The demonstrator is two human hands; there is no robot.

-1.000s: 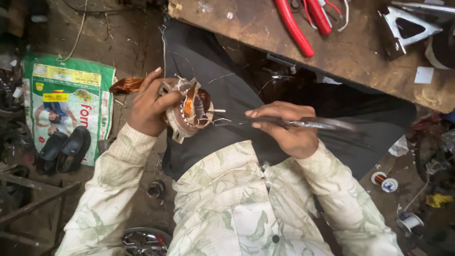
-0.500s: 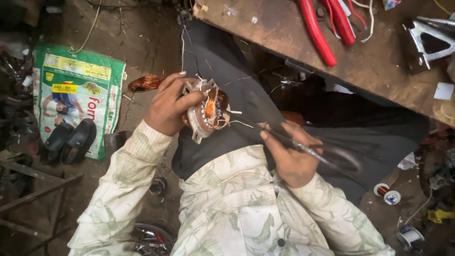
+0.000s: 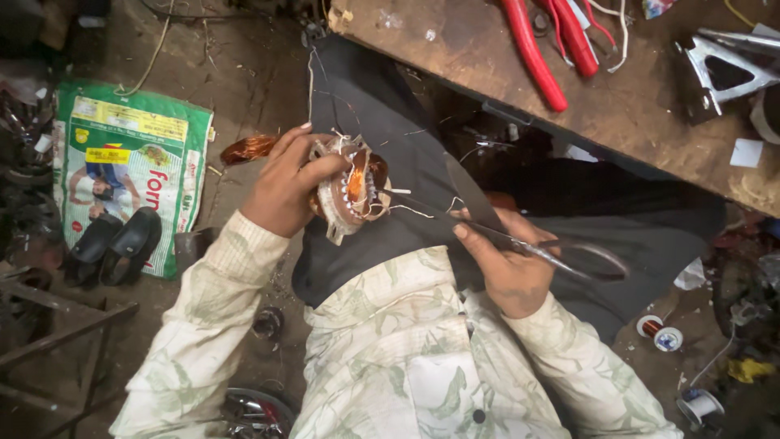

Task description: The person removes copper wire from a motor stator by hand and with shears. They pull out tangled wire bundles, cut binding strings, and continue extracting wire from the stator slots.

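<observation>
My left hand (image 3: pixel 284 183) grips a round motor stator (image 3: pixel 351 189) with copper windings and loose white threads, held over my lap. My right hand (image 3: pixel 508 264) holds a pair of dark scissors (image 3: pixel 536 248); the blades reach left toward the stator's threads and the loop handles stick out to the right. Both sleeves are pale with a leaf print. A bundle of bare copper wire (image 3: pixel 248 148) lies on the floor just beyond my left hand.
A wooden workbench (image 3: pixel 634 97) crosses the upper right, with red-handled pliers (image 3: pixel 536 53) and a metal bracket (image 3: pixel 727 69) on it. A green printed sack (image 3: pixel 134 162) with black sandals (image 3: pixel 114 240) lies on the floor at left. Thread spools (image 3: pixel 660 333) sit lower right.
The stator and my left hand have shifted slightly right. My right hand dropped lower and turned, and the scissors now point their blades at the stator's threads.
</observation>
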